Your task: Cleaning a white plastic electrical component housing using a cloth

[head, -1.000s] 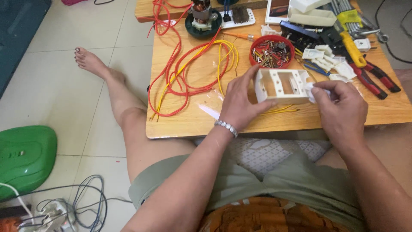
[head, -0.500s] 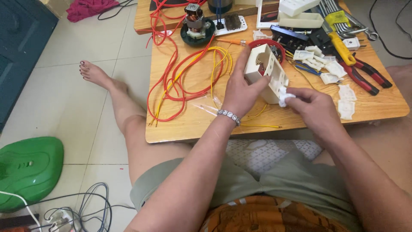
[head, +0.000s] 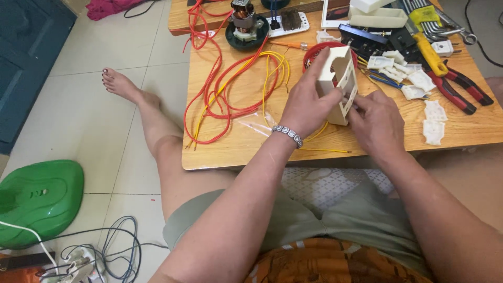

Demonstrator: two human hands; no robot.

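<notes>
My left hand (head: 306, 102) grips a cream plastic housing (head: 340, 78) with round and square cut-outs, held on end above the low wooden table (head: 236, 147). My right hand (head: 374, 126) presses against the housing's lower right side, fingers curled at its edge; what they pinch is hidden. A metal bracelet (head: 287, 133) circles my left wrist. Behind the housing sits a red bowl (head: 314, 52) of small parts, mostly covered.
Red and yellow wires (head: 230, 89) coil on the table's left half. A small motor (head: 246, 23) stands at the back. Yellow and red pliers (head: 450, 78) and white plastic pieces (head: 432, 120) lie to the right. A green cover (head: 39, 202) and cables (head: 105, 246) rest on the floor.
The housing went from lying flat in both hands to being turned up on end. My right hand shifted to its lower side, and the view moved nearer the table.
</notes>
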